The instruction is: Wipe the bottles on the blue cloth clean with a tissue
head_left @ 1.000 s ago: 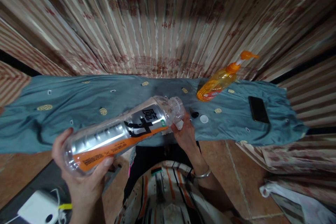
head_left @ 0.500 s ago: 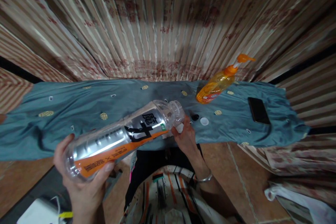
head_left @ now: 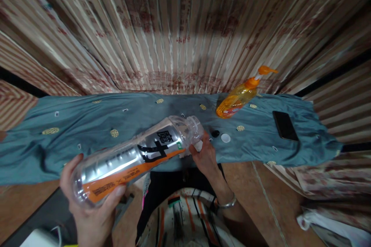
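A large clear plastic bottle (head_left: 136, 160) with a silver and orange label lies tilted across the view, its neck toward the upper right. Around its base wraps my left hand (head_left: 91, 204), with the thumb on the near side. My right hand (head_left: 205, 154) is closed at the bottle's neck, fingertips against the mouth end. Something white and crumpled, perhaps tissue, shows partly under the neck; its kind is unclear. Just right of my right hand, a small black round piece (head_left: 215, 133) and a white cap-like disc (head_left: 225, 137) lie on the cloth.
A pump bottle (head_left: 236, 100) of orange liquid stands at the back of the blue-green cloth (head_left: 87, 119). Farther right lies a dark phone (head_left: 285, 125). Striped curtains (head_left: 185, 27) hang behind. A white object (head_left: 39, 238) sits at the lower left.
The view has tipped slightly, so the cloth and the things on it appear a little lower. Both hands keep the same hold on the bottle.
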### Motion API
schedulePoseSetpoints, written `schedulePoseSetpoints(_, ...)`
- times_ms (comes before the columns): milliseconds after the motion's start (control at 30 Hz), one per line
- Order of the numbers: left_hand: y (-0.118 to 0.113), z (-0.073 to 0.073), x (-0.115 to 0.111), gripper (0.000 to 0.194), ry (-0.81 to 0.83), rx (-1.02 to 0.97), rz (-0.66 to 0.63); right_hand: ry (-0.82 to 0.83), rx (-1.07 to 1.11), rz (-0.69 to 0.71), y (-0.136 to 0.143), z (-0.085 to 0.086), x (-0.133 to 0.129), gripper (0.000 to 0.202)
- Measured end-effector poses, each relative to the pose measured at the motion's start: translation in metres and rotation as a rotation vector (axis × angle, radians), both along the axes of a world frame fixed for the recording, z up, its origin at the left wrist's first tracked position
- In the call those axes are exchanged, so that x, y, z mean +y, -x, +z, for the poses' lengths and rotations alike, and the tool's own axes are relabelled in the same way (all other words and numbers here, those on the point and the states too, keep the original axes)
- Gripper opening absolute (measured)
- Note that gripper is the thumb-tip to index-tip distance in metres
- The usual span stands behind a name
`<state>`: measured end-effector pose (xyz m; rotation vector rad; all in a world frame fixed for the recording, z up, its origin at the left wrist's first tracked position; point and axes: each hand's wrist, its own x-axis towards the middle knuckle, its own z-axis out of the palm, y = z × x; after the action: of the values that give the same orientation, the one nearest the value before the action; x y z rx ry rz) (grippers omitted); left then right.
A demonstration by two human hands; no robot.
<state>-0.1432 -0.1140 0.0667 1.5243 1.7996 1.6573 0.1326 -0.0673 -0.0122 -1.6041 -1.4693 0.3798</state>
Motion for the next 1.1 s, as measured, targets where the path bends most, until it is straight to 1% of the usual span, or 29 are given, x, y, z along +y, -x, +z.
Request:
schedulePoseSetpoints(100,0.002,-0.002,-0.001,0.105,0.032,-0.071,0.012,0.001,-0.005,-0.005,-0.001,0.0,0.0,0.057)
schedulePoseSetpoints(367,0.004,-0.002,0.001,0.106,0.04,-0.065,0.012,-0.013,-0.011,-0.016,0.001,0.002,0.0,0.057)
schedulePoseSetpoints(533,-0.004,0.006,-0.001,0.094,0.079,-0.042,0.017,-0.015,-0.008,-0.021,0.002,0.002,-0.001,0.058)
schedulePoseSetpoints(633,-0.006,0.008,-0.001,0.089,0.08,-0.018,0.008,0.005,0.017,-0.016,0.001,0.003,-0.002,0.057)
schedulePoseSetpoints(800,-0.001,0.001,0.002,0.107,0.057,-0.041,0.006,0.008,0.061,-0.004,0.0,0.007,-0.001,0.057)
schedulePoseSetpoints(967,0.002,-0.004,0.003,0.108,0.012,-0.055,-0.007,0.042,0.096,-0.001,0.0,0.009,-0.002,0.056)
schedulePoseSetpoints(1100,0.005,-0.01,0.001,0.113,0.053,-0.081,0.02,0.046,0.093,0.002,0.0,0.007,-0.001,0.058)
